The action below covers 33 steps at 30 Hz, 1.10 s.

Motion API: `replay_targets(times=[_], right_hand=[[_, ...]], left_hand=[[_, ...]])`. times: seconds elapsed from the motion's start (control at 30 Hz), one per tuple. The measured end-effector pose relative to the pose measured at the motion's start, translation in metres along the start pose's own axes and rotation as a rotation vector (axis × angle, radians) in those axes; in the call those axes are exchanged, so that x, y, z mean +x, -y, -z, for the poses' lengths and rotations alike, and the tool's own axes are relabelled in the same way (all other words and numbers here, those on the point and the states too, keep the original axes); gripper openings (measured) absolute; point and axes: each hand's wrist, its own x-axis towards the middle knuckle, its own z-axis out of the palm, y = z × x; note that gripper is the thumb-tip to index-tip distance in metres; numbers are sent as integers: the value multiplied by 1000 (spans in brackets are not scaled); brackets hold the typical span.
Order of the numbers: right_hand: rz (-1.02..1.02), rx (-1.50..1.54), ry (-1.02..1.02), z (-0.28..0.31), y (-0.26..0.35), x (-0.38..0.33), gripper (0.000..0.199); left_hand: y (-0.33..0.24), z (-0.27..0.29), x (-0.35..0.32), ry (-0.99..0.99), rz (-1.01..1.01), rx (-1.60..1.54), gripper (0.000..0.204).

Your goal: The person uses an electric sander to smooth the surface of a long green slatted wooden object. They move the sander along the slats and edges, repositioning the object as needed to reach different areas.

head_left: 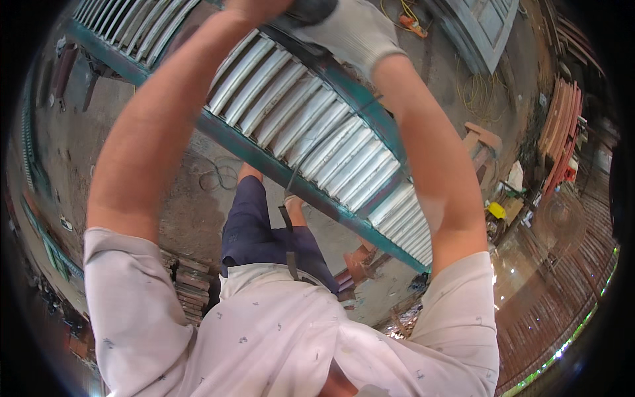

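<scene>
Have both arms stretched out over a louvred panel (357,159), green-framed with pale slats, slanting across the middle of the view. Probably touching a dark rounded tool (314,10) at the top edge with the gloved right hand (357,33); cannot tell, in so cropped a view, whether gripping it. Cannot tell the finger state of the bare left hand (258,8) either, just beside. Can see a grey panelled door (486,33) at upper right.

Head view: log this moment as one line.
left hand: bare, cut off at top edge, grip unclear | right hand: gloved, at dark object, grip unclear | panel: slatted, green-framed, below hands
</scene>
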Motion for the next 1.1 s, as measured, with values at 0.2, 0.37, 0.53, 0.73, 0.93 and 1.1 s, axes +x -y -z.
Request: replay_targets(times=[0.2, 0.37, 0.53, 0.73, 0.93, 1.1], right_hand=[[-131, -8, -21, -11, -127, -120, 78], [-227, 31, -91, -15, -217, -218, 86], [-295, 174, -102, -24, -271, -267, 81], [-334, 301, -118, -24, -276, -279, 76], [-331, 234, -106, -25, -281, -287, 76], [-193, 156, -133, -32, -237, -251, 78]], left_hand=[[-42, -47, -76, 644, -21, -161, 48], [29, -26, -93, 622, -454, 574, 55], [-11, -45, -63, 938, -296, 689, 67], [-37, -96, -88, 1066, -297, 670, 86], [-26, -60, -38, 1137, -231, 726, 71], [-1, -20, -12, 827, -475, 485, 45]])
